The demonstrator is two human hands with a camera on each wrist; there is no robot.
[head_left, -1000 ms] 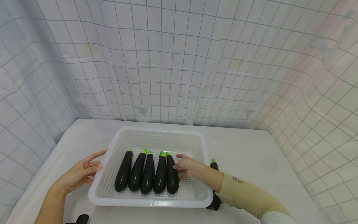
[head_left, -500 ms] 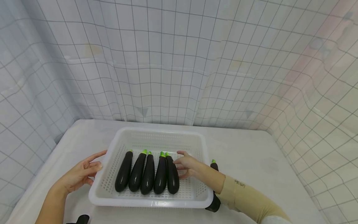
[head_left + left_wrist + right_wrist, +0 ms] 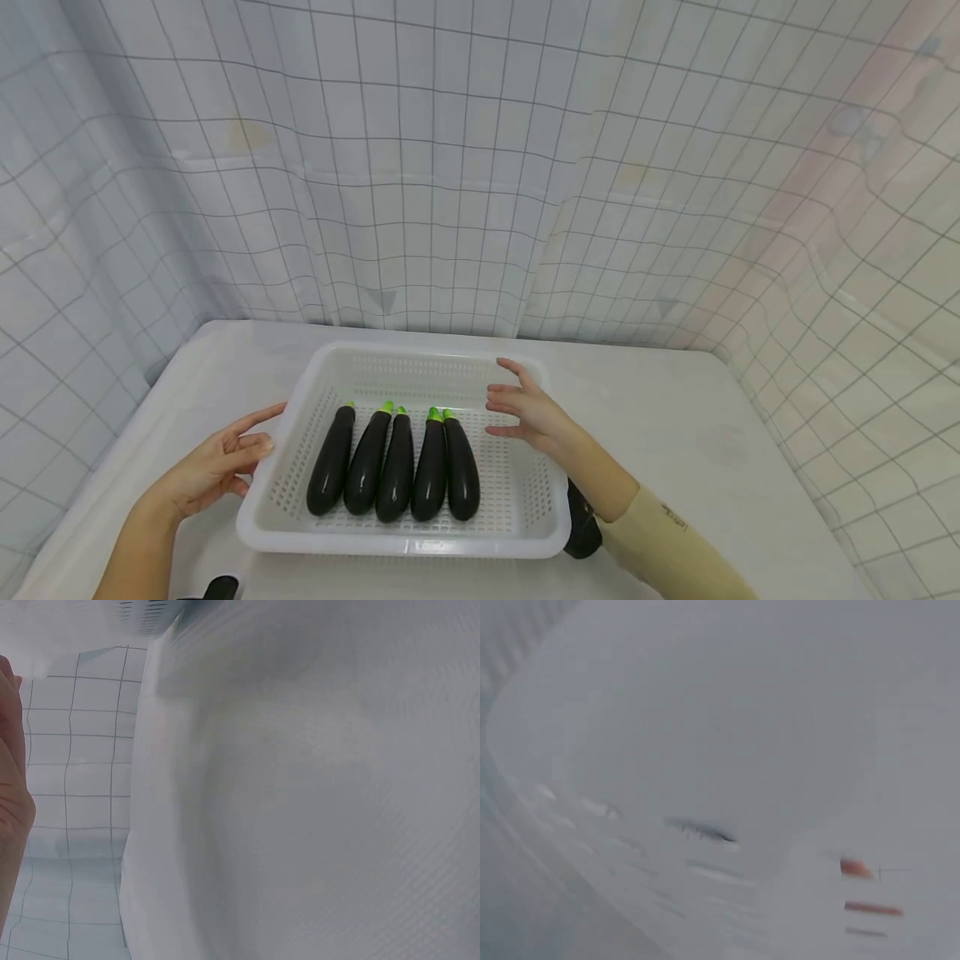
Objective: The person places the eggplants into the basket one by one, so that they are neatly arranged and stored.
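A white plastic basket (image 3: pixel 408 547) with perforated walls stands on the white-covered table. Several dark eggplants with green stem ends lie side by side in it, from the leftmost eggplant (image 3: pixel 331 463) to the rightmost eggplant (image 3: pixel 463 468). At the basket's left rim is my left hand (image 3: pixel 210 468), its fingertips against the outer side and its index finger stretched out. My right hand (image 3: pixel 534 414) hovers over the basket's right part, fingers spread, holding nothing, apart from the rightmost eggplant. Both wrist views are blurred; only part of the left hand (image 3: pixel 10 787) shows at the left edge.
Outside the basket's right wall lies another eggplant (image 3: pixel 582 527), partly hidden under my right forearm. A black object (image 3: pixel 222 587) is cut off by the bottom edge at left. Gridded white curtains (image 3: pixel 450 208) enclose the table (image 3: pixel 660 417).
My right hand has left the rightmost eggplant, rising up and rightward with its fingers spreading. That eggplant's top now leans slightly further left. My left hand and the basket stay put.
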